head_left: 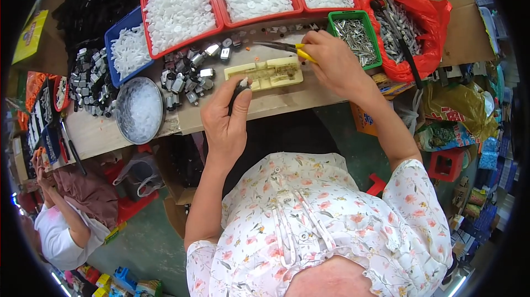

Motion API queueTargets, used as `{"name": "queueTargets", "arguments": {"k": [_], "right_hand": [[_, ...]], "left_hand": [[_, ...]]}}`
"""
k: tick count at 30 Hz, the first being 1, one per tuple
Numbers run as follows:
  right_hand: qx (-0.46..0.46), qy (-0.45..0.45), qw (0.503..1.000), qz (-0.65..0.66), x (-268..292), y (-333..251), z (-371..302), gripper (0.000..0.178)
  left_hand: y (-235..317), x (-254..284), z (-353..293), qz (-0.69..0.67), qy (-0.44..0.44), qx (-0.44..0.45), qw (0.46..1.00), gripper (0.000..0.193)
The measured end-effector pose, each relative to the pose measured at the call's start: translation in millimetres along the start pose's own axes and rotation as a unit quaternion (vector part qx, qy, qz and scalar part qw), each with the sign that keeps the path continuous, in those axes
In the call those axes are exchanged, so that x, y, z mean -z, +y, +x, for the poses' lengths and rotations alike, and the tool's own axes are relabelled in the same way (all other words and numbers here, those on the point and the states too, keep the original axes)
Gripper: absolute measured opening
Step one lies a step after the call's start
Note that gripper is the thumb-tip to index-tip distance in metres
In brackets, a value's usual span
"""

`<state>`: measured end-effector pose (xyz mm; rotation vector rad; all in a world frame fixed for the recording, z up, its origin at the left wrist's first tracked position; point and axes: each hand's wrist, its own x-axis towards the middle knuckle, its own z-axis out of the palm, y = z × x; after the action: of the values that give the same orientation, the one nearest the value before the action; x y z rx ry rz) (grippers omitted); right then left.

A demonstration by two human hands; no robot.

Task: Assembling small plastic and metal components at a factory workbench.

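Note:
My left hand (223, 123) is closed around a small dark part (237, 92) with a whitish tip, held upright between thumb and fingers. In my right hand (334, 62) are needle-nose pliers (282, 46) with yellow grips, their dark jaws pointing left over the bench. Between and just beyond the hands lies a cream plastic block (287, 71) with recesses along it. Left of it, a loose heap of shiny metal and dark casings (179, 83) spreads on the bench. My right hand is close to a green tray (333, 17) of thin metal pins.
Three red trays (219, 0) of white plastic pieces line the back. A blue tray (114, 35), a metal bowl (159, 123) of whitish matter and more casings (91, 82) stand left. A red bag (436, 16) of parts sits right. Another person (66, 229) works at lower left.

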<state>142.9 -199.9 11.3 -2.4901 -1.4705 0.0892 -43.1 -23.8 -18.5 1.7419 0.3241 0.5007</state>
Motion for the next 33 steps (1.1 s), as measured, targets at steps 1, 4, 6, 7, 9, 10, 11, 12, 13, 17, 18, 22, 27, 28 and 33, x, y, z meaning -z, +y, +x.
{"name": "queueTargets", "arguments": {"k": [1,4,6,7,9,10,11,12,13,17,18,22,27,28,33], "right_hand": [[0.026,0.019,0.997,0.072,5.5,-7.2,-6.2,0.022],[0.055,0.04,0.99,0.125,4.8,-22.3,-26.2,0.034],[0.062,0.039,0.991,0.108,2.2,-30.5,-33.1,0.04],[0.044,0.029,0.994,0.093,1.3,-34.2,-34.8,0.043],[0.027,0.019,0.996,0.077,1.4,-35.7,-35.9,0.046],[0.032,0.016,0.997,0.063,2.1,-35.1,-36.0,0.048],[0.038,0.012,0.998,0.048,2.8,-34.8,-35.9,0.05],[0.039,0.012,0.998,0.047,3.0,-35.8,-35.9,0.05],[0.039,0.011,0.999,0.032,3.0,-37.4,-36.1,0.051],[0.051,0.008,0.998,0.043,4.1,-40.6,-35.7,0.046],[0.051,0.007,0.998,0.043,2.0,-40.7,-36.2,0.046],[0.052,0.0,0.996,0.067,-3.3,-43.2,-41.7,0.033],[0.036,-0.012,0.998,0.049,-4.2,-45.4,-46.1,0.028],[0.039,-0.01,0.997,0.07,-2.0,-44.7,-44.5,0.029],[0.052,0.036,0.991,0.12,0.2,-30.0,-43.9,0.033]], "left_hand": [[-0.1,-0.1,-0.7,0.001,0.001,0.002,1.0,0.028],[1.3,-3.7,1.2,0.034,-0.012,-0.037,0.999,0.028],[4.3,-6.7,-0.4,0.031,-0.01,-0.046,0.998,0.029],[3.9,-6.9,-0.6,0.031,-0.011,-0.046,0.998,0.029],[2.0,-6.6,-1.8,0.019,-0.036,-0.037,0.998,0.031],[0.4,-6.4,-2.9,0.019,-0.036,-0.037,0.998,0.031],[-1.5,-6.4,-4.0,0.017,-0.04,-0.038,0.998,0.031],[-2.4,-6.1,-4.7,0.015,-0.043,-0.04,0.998,0.031],[-1.9,-6.3,-5.3,0.015,-0.042,-0.04,0.998,0.031],[2.7,-4.8,-3.8,0.015,-0.058,-0.05,0.997,0.031],[4.8,-3.4,-3.1,0.03,-0.072,-0.052,0.996,0.031],[8.6,-2.7,-3.3,0.014,-0.077,-0.039,0.996,0.03],[8.8,-5.2,-4.8,0.03,-0.062,-0.073,0.995,0.026],[7.5,-4.5,-3.5,0.031,-0.063,-0.073,0.995,0.026],[11.8,-4.0,1.9,-0.095,-0.062,0.021,0.993,0.029]]}}
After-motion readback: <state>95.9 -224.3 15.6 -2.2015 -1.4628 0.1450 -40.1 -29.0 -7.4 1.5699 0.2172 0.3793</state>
